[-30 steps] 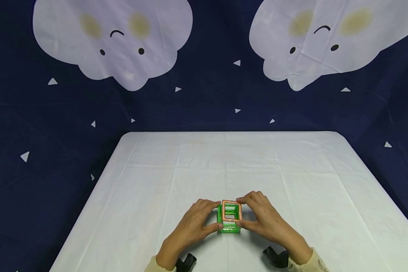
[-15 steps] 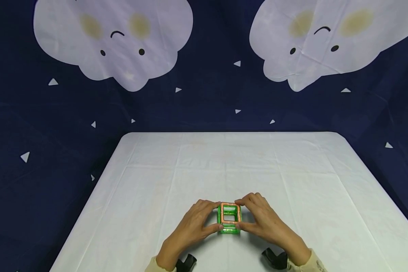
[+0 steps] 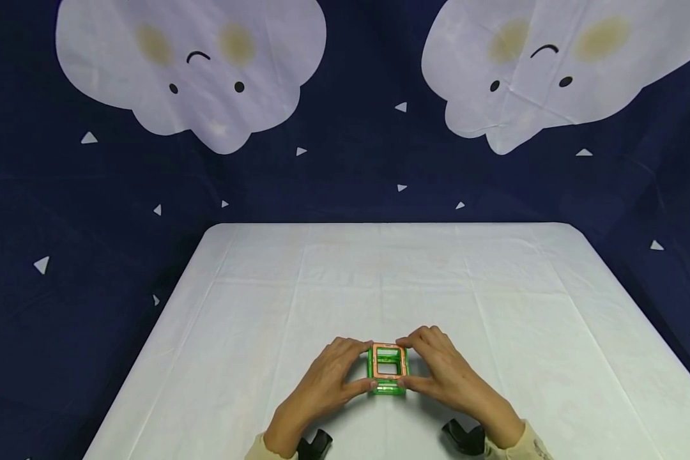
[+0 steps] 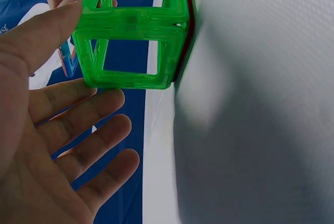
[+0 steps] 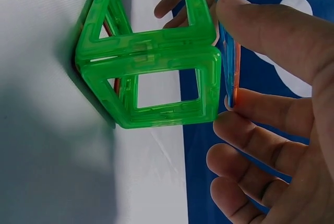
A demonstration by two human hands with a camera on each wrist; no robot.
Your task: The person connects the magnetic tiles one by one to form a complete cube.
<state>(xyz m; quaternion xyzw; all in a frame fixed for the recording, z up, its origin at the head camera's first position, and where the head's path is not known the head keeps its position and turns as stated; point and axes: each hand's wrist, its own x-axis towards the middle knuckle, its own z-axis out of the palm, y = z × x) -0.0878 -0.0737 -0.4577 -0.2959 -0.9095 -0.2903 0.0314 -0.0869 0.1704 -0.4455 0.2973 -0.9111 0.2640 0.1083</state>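
A see-through green magnetic-tile cube point(image 3: 388, 388) stands on the white table, with a thin red piece point(image 4: 189, 23) under its base in the left wrist view. Thumb and forefinger of my left hand point(image 3: 326, 375) hold the cube by its upper left edge. On the other side, my right hand point(image 3: 451, 372) pinches a square magnetic tile point(image 3: 375, 361), orange on top and blue beneath. This tile point(image 5: 229, 62) lies over the cube's top; the right wrist view shows a narrow gap between them. The remaining fingers of both hands extend free beside the cube.
A white cloth with fold creases covers the table point(image 3: 379, 275). Behind it hangs a dark blue curtain point(image 3: 356, 166) printed with clouds and small triangles. Black wrist mounts point(image 3: 464, 437) sit low by both wrists.
The orange tile has shifted slightly left and toward me with the right hand, now lining up over the green cube. My left hand has hardly moved.
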